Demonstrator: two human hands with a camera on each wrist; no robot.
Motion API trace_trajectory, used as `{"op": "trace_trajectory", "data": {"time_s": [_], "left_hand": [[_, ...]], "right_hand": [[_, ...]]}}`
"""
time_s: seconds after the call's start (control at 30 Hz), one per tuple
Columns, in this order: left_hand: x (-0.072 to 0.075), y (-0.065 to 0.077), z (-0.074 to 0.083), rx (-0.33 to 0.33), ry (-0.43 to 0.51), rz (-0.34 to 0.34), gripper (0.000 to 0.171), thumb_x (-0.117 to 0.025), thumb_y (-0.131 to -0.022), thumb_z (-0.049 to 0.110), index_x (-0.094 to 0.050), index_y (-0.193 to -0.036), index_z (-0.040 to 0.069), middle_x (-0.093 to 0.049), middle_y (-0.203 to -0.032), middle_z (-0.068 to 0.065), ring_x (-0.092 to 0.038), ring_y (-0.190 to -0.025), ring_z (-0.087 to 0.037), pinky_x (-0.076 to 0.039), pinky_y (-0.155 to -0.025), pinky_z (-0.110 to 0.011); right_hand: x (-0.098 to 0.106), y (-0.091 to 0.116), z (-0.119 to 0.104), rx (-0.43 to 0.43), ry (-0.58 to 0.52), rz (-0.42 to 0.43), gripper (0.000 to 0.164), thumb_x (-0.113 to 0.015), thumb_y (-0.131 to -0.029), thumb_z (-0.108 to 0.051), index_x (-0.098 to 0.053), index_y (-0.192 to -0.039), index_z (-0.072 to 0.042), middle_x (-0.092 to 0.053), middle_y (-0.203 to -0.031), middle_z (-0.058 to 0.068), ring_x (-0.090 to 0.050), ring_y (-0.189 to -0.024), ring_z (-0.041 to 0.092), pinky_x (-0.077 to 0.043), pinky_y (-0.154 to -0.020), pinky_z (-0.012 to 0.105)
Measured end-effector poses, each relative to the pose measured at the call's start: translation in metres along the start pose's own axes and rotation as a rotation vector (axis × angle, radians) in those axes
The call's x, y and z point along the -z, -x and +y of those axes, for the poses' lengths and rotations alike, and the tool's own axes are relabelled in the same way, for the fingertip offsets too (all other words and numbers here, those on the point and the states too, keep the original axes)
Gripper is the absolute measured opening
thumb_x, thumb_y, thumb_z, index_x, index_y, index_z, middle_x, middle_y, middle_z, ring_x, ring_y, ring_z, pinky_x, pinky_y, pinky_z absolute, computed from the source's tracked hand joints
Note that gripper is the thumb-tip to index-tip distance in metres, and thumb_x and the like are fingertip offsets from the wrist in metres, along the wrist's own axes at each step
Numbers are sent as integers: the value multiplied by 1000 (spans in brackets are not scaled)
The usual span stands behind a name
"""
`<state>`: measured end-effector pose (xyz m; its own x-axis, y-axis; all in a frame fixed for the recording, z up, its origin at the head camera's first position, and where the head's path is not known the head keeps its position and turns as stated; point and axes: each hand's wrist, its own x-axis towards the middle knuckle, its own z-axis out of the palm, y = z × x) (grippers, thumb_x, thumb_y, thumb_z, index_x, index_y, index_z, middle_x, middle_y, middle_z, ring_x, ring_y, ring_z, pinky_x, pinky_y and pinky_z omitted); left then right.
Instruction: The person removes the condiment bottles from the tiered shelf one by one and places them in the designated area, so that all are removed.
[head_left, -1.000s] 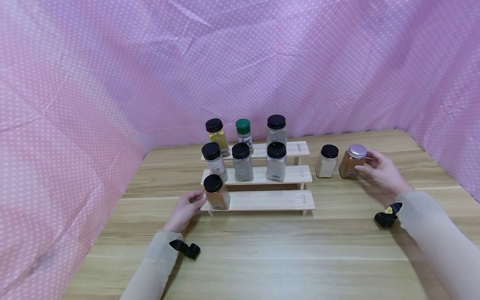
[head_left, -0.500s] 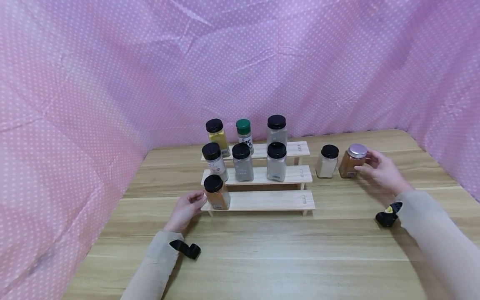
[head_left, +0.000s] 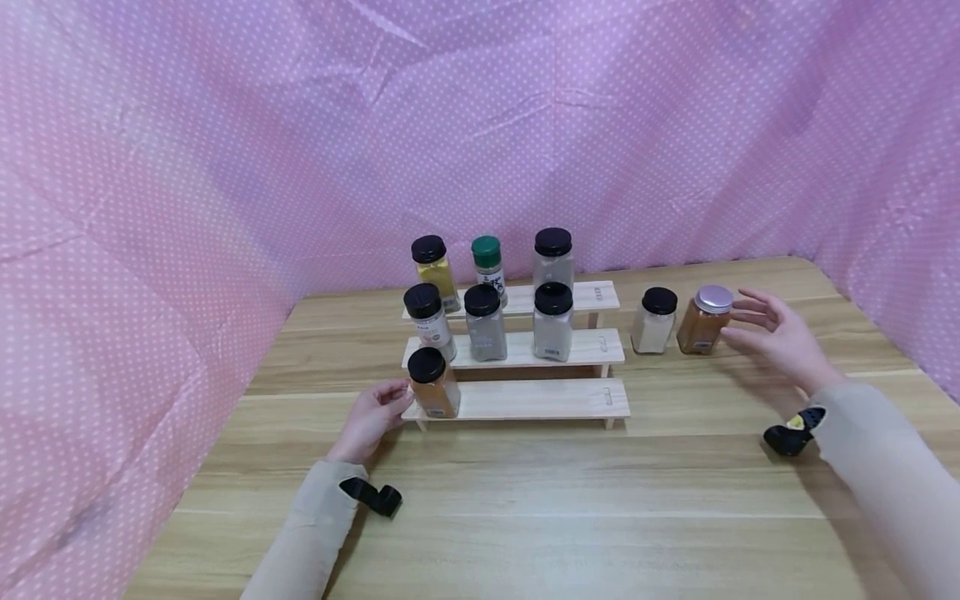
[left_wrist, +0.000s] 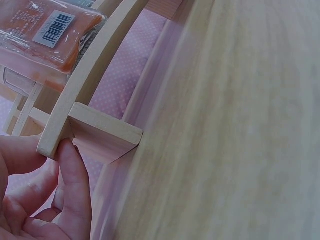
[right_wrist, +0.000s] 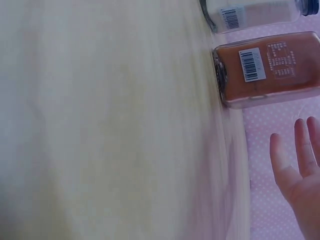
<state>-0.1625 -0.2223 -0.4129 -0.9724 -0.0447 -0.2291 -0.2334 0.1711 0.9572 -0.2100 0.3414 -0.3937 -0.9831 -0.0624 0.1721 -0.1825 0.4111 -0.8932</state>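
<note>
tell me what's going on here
A person's left hand pinches the left end of the bottom shelf of a three-tier wooden rack. Their right hand is open beside a silver-lidded jar, not holding it. That jar and a black-lidded jar stand on the table. Seven other jars stand on the rack: three top, three middle, one bottom.

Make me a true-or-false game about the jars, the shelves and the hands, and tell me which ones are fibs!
1. Both hands are holding jars. False: the left hand pinches the end of the bottom shelf, and the right hand holds nothing.
2. The green-lidded jar stands on the top shelf. True.
3. Three jars stand on the bottom shelf. False: only the black-lidded orange jar does.
4. The silver-lidded jar and the pale jar stand on the table. True.
</note>
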Motion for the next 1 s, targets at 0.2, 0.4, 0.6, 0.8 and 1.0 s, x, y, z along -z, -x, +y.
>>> {"op": "trace_trajectory", "data": {"time_s": [0.2,0.4,0.6,0.8,1.0], "left_hand": [[1,1,1,6,-17,10,38,-55,-95,8,-48,-127,-11,-56,-89,4,-52,-78,1,-48,-62,-16],[0,4,4,1,-11,11,38,-56,-95,8,-47,-127,-12,-57,-91,2,-53,-78,1,-49,-63,-16],[-1,3,4,-8,-10,9,37,-56,-94,6,-48,-125,-13,-58,-90,2,-53,-77,1,-49,-63,-16],[0,4,4,-7,-23,11,35,-54,-94,3,-47,-125,-13,-56,-89,5,-52,-78,1,-49,-63,-16],[-1,4,5,-7,-31,-1,35,-54,-94,5,-47,-125,-11,-55,-90,5,-52,-79,0,-49,-64,-17]], "right_hand": [[2,11,-4,-5,4,19,64,-66,-88,-6,-36,-142,-21,-49,-110,-29,-51,-95,-17,-41,-76,2],[0,19,-5,40,-74,24,53,-62,-88,3,-44,-117,-37,-55,-105,-28,-55,-91,-14,-42,-76,2],[-9,31,-8,115,-256,33,49,-58,-85,13,-51,-116,-25,-62,-103,-18,-60,-89,-8,-46,-76,5],[-20,39,-18,182,-418,41,45,-58,-84,16,-58,-113,-18,-65,-97,-10,-61,-87,-3,-47,-75,7],[-36,44,-33,253,-463,-20,43,-55,-84,20,-58,-115,-10,-65,-98,-6,-61,-90,1,-48,-78,10]]}}
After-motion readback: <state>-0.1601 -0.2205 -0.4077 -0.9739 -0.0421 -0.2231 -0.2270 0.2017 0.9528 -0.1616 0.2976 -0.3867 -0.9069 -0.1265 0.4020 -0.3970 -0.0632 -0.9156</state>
